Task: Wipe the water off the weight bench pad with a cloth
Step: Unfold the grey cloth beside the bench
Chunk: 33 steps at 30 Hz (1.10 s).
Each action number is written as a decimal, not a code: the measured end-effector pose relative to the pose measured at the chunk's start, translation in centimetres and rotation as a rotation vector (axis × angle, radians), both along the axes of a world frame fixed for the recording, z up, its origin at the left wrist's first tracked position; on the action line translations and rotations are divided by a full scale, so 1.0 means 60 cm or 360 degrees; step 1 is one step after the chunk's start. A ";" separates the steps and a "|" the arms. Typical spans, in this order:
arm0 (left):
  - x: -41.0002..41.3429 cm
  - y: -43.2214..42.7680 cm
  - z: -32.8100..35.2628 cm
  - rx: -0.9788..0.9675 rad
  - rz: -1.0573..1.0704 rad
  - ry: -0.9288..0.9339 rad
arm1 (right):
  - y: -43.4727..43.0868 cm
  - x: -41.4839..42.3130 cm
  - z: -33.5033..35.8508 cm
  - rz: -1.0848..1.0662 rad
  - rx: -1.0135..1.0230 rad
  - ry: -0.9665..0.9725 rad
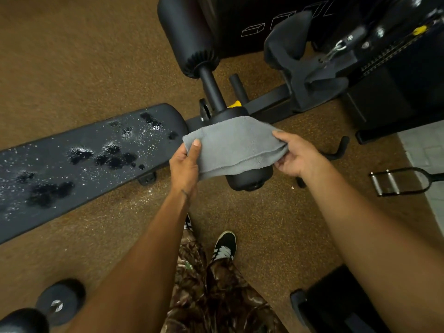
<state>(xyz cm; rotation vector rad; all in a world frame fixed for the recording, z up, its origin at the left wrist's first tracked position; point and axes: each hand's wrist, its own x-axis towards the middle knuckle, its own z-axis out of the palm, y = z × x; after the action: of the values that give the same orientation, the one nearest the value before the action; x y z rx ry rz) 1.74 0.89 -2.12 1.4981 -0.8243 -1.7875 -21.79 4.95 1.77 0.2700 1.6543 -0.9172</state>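
Note:
A black weight bench pad (60, 188) stretches from the left edge toward the middle, dotted with water puddles (115, 159) and small droplets. A folded grey cloth (235, 145) hangs in the air over a black foam roller (249, 180) at the bench's end. My left hand (183, 164) pinches the cloth's left edge with the thumb on top. The cloth's right edge is pinched by my right hand (298, 155). The cloth is just right of the pad and does not touch it.
A second black foam roller (185, 34) and its post stand behind. A dark grey cloth (305, 75) drapes on the machine frame at the back right. A metal cable handle (396, 181) lies at right, a dumbbell (57, 301) at bottom left. Brown speckled floor (72, 56) surrounds everything.

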 end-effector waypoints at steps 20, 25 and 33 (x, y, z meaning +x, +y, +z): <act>-0.032 0.037 0.167 -0.0870 -0.0649 -0.0641 | 0.040 0.199 0.121 0.0454 -0.0971 0.0690; 0.007 0.021 0.151 -0.0633 -0.0116 -0.0436 | 0.029 0.198 0.123 0.0308 -0.0862 0.0424; 0.093 -0.020 0.120 0.0633 -0.0335 0.0732 | 0.009 0.211 0.111 0.0363 -0.0743 -0.0439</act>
<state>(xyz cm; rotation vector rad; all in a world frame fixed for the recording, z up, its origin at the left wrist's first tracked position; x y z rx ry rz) 7.29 -0.29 5.06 1.1740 -0.4207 -2.4392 -9.14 5.49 8.42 -0.1074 1.1520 -1.0109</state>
